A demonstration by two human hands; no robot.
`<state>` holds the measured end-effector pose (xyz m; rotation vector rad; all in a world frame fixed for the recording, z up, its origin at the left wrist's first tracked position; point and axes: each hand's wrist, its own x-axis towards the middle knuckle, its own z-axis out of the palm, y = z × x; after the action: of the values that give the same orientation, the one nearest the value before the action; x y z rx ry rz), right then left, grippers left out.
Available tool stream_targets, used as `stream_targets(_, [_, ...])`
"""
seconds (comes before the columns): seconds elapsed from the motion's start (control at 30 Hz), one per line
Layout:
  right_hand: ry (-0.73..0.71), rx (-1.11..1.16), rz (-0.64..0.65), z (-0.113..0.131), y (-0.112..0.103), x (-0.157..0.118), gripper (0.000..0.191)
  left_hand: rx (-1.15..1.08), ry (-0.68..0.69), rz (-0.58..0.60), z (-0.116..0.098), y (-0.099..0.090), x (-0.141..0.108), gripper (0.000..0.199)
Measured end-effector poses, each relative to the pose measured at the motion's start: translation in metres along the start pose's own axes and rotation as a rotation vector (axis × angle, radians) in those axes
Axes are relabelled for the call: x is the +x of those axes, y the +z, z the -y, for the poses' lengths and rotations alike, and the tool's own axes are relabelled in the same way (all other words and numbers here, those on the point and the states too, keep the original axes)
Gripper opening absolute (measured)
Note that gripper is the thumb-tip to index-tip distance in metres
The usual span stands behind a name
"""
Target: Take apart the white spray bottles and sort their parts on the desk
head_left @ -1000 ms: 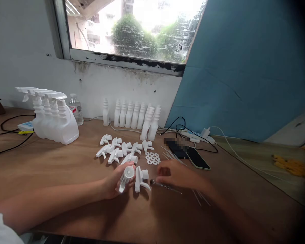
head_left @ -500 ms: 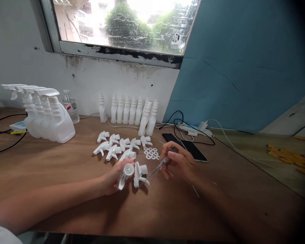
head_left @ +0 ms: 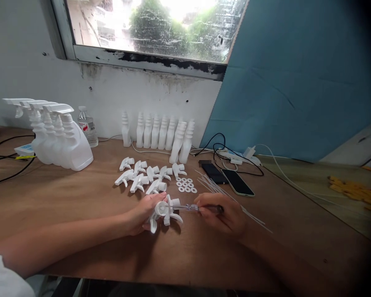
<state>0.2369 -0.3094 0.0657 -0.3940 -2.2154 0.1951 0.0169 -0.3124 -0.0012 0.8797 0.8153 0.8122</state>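
Note:
My left hand (head_left: 145, 212) is closed round a white trigger sprayer head (head_left: 154, 218), its round cap opening turned up toward me. Pinched in my right hand (head_left: 221, 212) is a thin pointed tool (head_left: 190, 207) with a dark handle, much like a small screwdriver. Its slim tip reaches left to the cap opening; whether it goes inside I cannot tell. Just beside the held head, a second trigger sprayer head (head_left: 173, 217) lies on the table. Several more sprayer heads (head_left: 139, 182) lie beyond my left hand, near a cluster of white ring washers (head_left: 185, 185).
Thin white tubes (head_left: 250, 214) lie by my right hand, near two phones (head_left: 238, 182). White bottles (head_left: 154, 134) line the wall. Spray bottles (head_left: 77, 144) and a clear water bottle (head_left: 88, 128) stand left. Cables and a power strip (head_left: 235, 156) lie at the back right.
My right hand has lowered and turned, bringing the tool's tip left to the sprayer head's opening. My left hand has shifted the sprayer head slightly right. The tubes now show fully.

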Motion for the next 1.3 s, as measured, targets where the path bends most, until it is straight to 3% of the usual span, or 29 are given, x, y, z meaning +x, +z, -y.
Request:
stream_targets(0.2, [-0.43, -0.196, 0.126, 0.011, 0.006, 0.008, 0.009, 0.027, 0.012, -0.018, -0.003, 0.007, -0.004, 0.04])
stream_targets(0.37, [-0.587, -0.33, 0.158, 0.02, 0.012, 0.0, 0.003, 0.025, 0.055, -0.017, 0.0, 0.011, -0.005, 0.04])
stream_targets(0.53, [-0.541, -0.288, 0.226, 0.016, 0.025, -0.01, 0.006, 0.019, 0.055, -0.029, -0.001, 0.012, -0.006, 0.04])
stream_targets(0.77, [-0.388, -0.076, 0.117, 0.013, 0.029, -0.005, 0.004, 0.075, 0.098, -0.016, 0.002, 0.01, -0.005, 0.038])
stream_targets(0.9, [-0.085, 0.271, 0.071, 0.008, 0.026, -0.007, 0.01, 0.103, 0.068, -0.026, 0.001, 0.008, -0.005, 0.036])
stream_targets(1.03, [0.219, 0.416, 0.067, 0.006, 0.024, -0.011, 0.008, 0.099, 0.052, -0.008, -0.001, 0.008, -0.006, 0.037])
stream_targets(1.17, [0.261, 0.531, 0.002, 0.007, 0.028, -0.014, 0.01, 0.078, 0.049, -0.021, 0.0, 0.005, -0.003, 0.038])
stream_targets(1.3, [0.159, 0.598, -0.08, 0.008, 0.036, -0.016, 0.013, -0.039, 0.066, -0.048, 0.002, -0.001, 0.001, 0.037])
